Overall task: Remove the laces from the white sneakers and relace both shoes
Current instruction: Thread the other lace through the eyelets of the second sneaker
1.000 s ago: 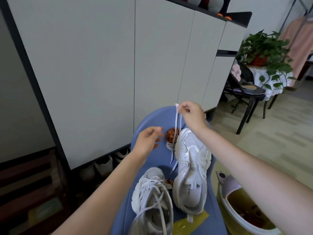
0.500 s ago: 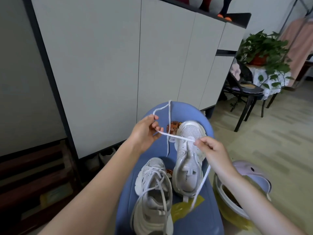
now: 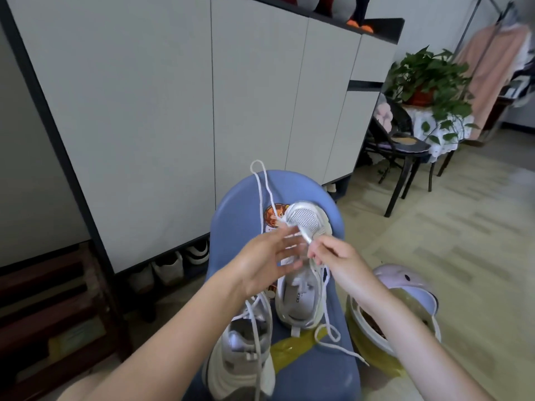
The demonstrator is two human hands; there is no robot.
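Observation:
Two white sneakers lie on a blue stool (image 3: 240,206). The far sneaker (image 3: 304,273) has a loose white lace (image 3: 262,183) looping out over the stool's far edge, and its other end trails down past the heel on the right. My right hand (image 3: 338,264) pinches this lace just above the sneaker's toe. My left hand (image 3: 269,261) hovers beside it over the sneaker with fingers spread, holding nothing. The near sneaker (image 3: 243,348) is still laced, its lace ends hanging loose.
White cabinet doors (image 3: 173,111) stand right behind the stool, with shoes stored underneath. A lidded bin (image 3: 405,302) with a yellow liner sits at the right of the stool. A black chair (image 3: 399,146) and a potted plant (image 3: 428,76) stand further right.
My left hand has let go of the lace and spread its fingers. My right hand has moved up towards the toe, still pinching the lace. The lace loop has dropped over the stool's far edge.

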